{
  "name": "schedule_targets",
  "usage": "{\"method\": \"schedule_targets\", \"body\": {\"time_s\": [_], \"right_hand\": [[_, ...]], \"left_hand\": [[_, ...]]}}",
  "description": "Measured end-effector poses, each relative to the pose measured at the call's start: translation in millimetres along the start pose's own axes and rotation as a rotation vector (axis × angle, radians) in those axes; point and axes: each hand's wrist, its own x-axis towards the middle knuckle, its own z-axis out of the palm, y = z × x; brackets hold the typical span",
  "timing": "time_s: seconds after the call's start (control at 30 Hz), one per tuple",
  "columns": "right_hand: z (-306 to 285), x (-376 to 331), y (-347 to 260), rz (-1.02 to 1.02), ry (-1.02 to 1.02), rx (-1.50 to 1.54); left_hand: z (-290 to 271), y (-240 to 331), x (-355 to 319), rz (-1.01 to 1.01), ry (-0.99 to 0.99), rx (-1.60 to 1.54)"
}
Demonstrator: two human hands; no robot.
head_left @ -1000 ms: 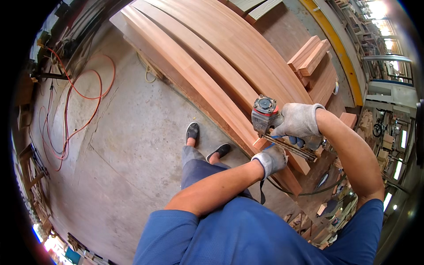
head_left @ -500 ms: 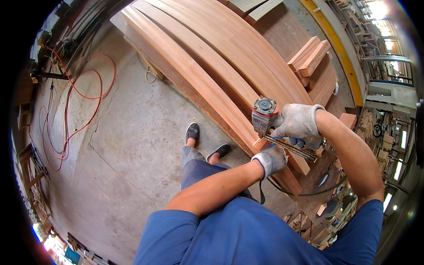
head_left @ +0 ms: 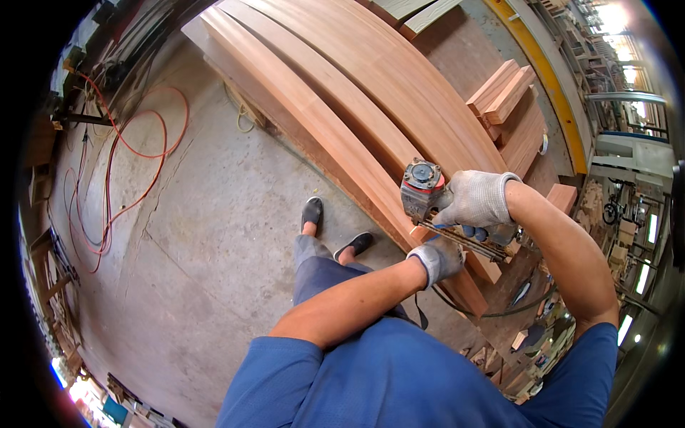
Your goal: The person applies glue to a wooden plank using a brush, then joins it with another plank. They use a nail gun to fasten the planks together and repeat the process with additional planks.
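Note:
My right hand (head_left: 479,200), in a grey knit glove with blue on the fingers, grips a nail gun (head_left: 424,184) by its handle. The tool has a round grey head with a red band, and its long magazine (head_left: 471,241) slants down to the right. Just below it, my gloved left hand (head_left: 439,258) is closed over the nearest long wooden beam (head_left: 314,121), fingertips partly hidden by the magazine. A short pale wood edge (head_left: 421,233) shows between the tool and the left hand. A second beam (head_left: 342,96) and a wide board (head_left: 421,93) lie alongside.
Short wood blocks (head_left: 510,93) are stacked beyond the boards, near a yellow rail (head_left: 546,78). A dark hose (head_left: 517,310) curves at the right of my body. Red hoses (head_left: 163,135) coil on the concrete floor at left. Offcuts (head_left: 521,339) litter the lower right.
The nail gun's head has shifted slightly left, with the right hand moving along. The left hand stays at nearly the same place on the beam.

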Motion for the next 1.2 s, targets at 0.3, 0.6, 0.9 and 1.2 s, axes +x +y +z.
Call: {"method": "schedule_targets", "body": {"time_s": [0.3,0.6,0.9,1.2], "right_hand": [[-1,-2,-9,0.024,0.009,-0.072],[-4,-7,-13,0.095,0.009,0.044],[4,-7,-14,0.093,0.061,0.015],[83,-102,26,0.11,0.581,0.662]], "left_hand": [[42,-3,16,-0.179,0.06,-0.18],[-9,-1,6,-0.231,-0.001,-0.24],[33,-4,14,-0.176,0.149,-0.153],[-25,-4,-2,0.126,-0.065,0.079]]}}
